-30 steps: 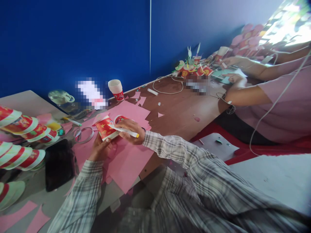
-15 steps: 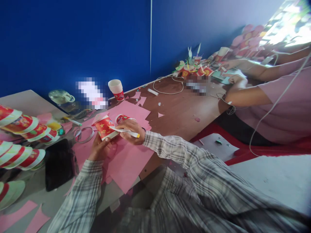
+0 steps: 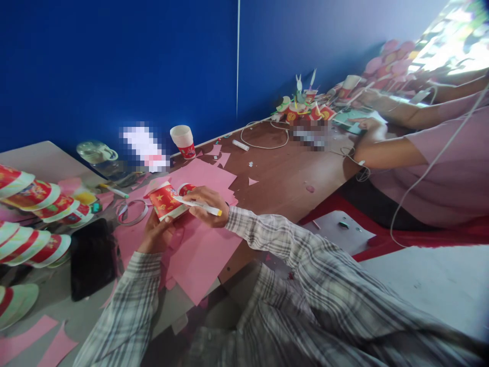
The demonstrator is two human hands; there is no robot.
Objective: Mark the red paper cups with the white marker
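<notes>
Over the pink sheets (image 3: 206, 265): a red paper cup (image 3: 163, 201) is held tilted in the left hand (image 3: 157, 235), its white-edged end turned down toward the right.
Left thumb: it is laid along the cup's lower white edge; the other fingers are curled under and behind, gripping, though mostly hidden by the cup.
Right hand: a white marker (image 3: 202, 206) with a yellow end is pinched by the closed fingers of the right hand (image 3: 209, 198), back of the hand up, the tip pointed at the cup's printed side; whether it touches cannot be told.
Forearms: the left is raised from the bottom edge, the right reached across from the lower right, both covered by plaid sleeves.
Second cup (image 3: 186, 189): it is largely covered by the right hand; its contents cannot be seen.
Wall cup (image 3: 182, 141): it is stood by the blue wall, white above red; its inside cannot be made out.
Jug (image 3: 95, 152): it is clear, contents uncertain.
Cup stacks (image 3: 42, 244): nested cups are laid sideways, cut off by the left edge.
Co-worker's hands (image 3: 367, 124): they are blurred, held near a pale-green object.
</notes>
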